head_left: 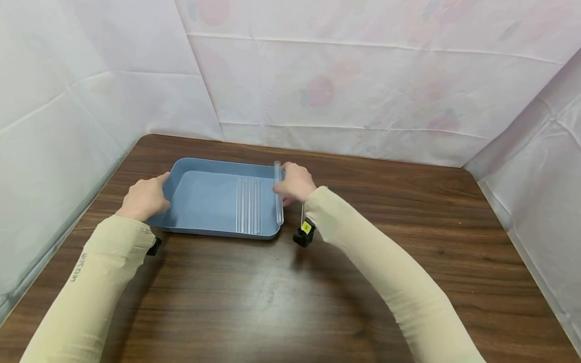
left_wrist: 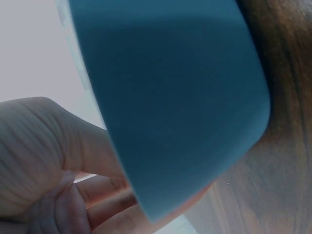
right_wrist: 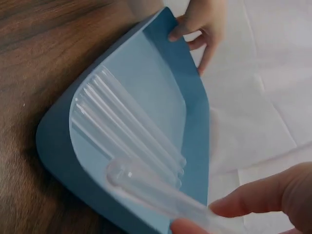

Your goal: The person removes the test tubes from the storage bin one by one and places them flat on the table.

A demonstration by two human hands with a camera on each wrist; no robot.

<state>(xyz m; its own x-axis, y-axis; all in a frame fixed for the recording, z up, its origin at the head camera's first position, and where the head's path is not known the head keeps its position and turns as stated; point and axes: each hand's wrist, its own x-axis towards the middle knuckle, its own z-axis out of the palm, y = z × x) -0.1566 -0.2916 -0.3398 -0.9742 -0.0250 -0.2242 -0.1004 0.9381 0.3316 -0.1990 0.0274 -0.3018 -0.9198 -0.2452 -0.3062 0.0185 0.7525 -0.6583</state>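
Note:
A blue rectangular tray lies on the wooden table. My left hand grips its left end, with the thumb over the rim and the other fingers outside the wall. My right hand pinches a clear test tube between thumb and fingers. In the right wrist view this test tube has its rounded end toward the tray's near corner, over the right wall. Several more clear test tubes lie side by side in the right part of the tray.
Brown wood tabletop extends to the right and in front of the tray. White patterned sheets hang behind the table and along both sides. A small black camera is strapped under my right wrist.

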